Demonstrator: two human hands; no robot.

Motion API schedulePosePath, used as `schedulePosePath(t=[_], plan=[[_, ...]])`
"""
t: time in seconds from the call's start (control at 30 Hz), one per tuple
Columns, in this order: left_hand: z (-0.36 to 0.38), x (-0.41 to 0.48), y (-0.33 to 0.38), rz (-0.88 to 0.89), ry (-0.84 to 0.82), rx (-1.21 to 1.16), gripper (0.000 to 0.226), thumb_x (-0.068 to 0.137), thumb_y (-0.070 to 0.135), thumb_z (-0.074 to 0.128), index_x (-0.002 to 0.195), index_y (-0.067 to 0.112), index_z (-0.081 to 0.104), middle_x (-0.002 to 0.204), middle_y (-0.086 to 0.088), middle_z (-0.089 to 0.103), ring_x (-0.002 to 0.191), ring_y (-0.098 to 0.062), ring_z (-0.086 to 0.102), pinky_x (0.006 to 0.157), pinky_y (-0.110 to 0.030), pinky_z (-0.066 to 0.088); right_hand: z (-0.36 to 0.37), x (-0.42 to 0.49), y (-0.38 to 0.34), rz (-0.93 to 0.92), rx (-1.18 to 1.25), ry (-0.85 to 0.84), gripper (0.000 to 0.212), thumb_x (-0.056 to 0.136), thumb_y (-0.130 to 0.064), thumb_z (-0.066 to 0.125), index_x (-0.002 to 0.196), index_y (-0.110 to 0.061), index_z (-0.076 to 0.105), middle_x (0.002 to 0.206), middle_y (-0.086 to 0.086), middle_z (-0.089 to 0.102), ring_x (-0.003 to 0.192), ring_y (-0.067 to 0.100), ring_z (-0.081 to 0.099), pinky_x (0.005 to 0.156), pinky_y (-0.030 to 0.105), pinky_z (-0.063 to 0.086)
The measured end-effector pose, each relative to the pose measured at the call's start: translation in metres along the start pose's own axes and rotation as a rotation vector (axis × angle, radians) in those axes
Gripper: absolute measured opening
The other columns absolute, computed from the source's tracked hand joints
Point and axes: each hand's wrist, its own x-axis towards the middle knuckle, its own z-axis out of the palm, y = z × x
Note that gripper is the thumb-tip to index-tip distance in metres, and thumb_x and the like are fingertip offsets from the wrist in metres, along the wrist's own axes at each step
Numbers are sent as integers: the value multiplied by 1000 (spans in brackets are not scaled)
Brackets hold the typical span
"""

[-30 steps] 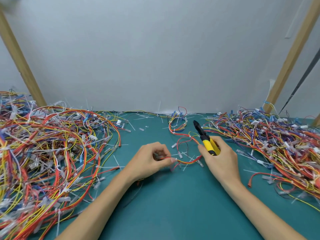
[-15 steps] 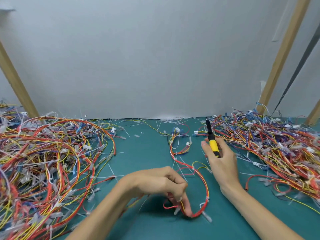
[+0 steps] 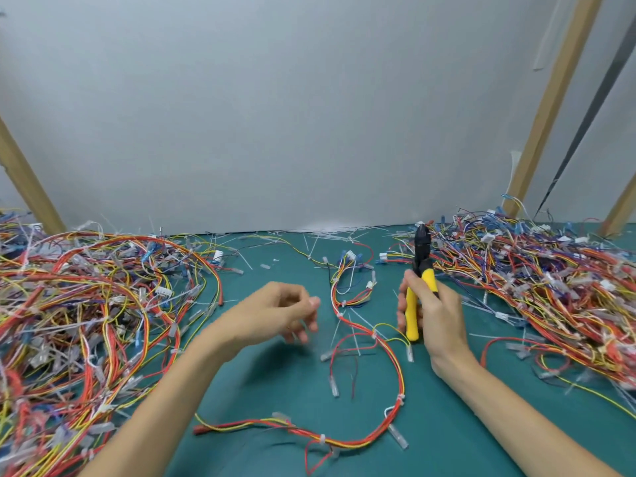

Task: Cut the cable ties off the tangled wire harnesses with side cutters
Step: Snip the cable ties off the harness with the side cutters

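Note:
A red, orange and yellow wire harness (image 3: 392, 359) lies stretched out on the green mat (image 3: 268, 383), running from white connectors near the wall down to the front. White cable ties still ring it at several spots. My right hand (image 3: 432, 313) grips the yellow-handled side cutters (image 3: 418, 280) upright, their black jaws pointing up, just right of the harness. My left hand (image 3: 285, 313) hovers left of the harness with loosely curled fingers and holds nothing; it is blurred.
A large tangle of harnesses (image 3: 79, 325) covers the left of the mat. Another heap (image 3: 537, 287) fills the right. Cut tie scraps (image 3: 330, 234) lie along the grey wall. Wooden posts (image 3: 547, 108) lean at both sides.
My left hand let go of the harness end near the front and rose to the left. The harness now lies stretched out. My right hand turned the cutters upright.

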Motion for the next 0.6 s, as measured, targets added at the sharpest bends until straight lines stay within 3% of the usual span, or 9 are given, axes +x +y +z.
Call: schedulePosePath(t=[0.13, 0.27, 0.33, 0.47, 0.6], plan=[[-3, 11, -17, -23, 278, 291, 16, 97, 27, 57, 83, 20, 62, 80, 10, 72, 72, -6, 68, 64, -21, 47, 0, 0, -1, 23, 6, -44, 29, 93, -31, 61, 70, -12, 61, 59, 7, 55, 45, 22, 49, 45, 30, 43], [-4, 24, -27, -36, 380, 424, 6, 95, 29, 58, 90, 29, 61, 87, 17, 65, 79, 4, 59, 62, -12, 39, 1, -1, -2, 14, 18, -51, 28, 94, -28, 60, 74, -8, 60, 59, 9, 57, 46, 26, 53, 47, 32, 47], [-10, 39, -25, -21, 399, 495, 6, 95, 24, 55, 99, 25, 60, 95, 11, 65, 82, -5, 59, 66, -17, 39, 1, 0, -1, 10, 20, -40, 28, 93, -29, 60, 76, -7, 61, 60, 9, 57, 46, 26, 54, 47, 31, 47], [-27, 81, -15, 13, 444, 669, 22, 96, 15, 50, 114, 10, 59, 112, -6, 65, 103, -25, 58, 87, -30, 45, 1, 3, 0, 12, 33, -24, 28, 93, -28, 60, 78, -5, 62, 62, 10, 57, 49, 26, 54, 49, 33, 48], [-41, 124, -15, 16, 432, 961, 35, 95, 9, 46, 128, 13, 55, 131, -8, 58, 123, -28, 50, 101, -38, 41, 0, 6, 4, -6, 29, -19, 28, 92, -28, 61, 80, -3, 63, 64, 10, 58, 50, 25, 55, 48, 34, 48]])
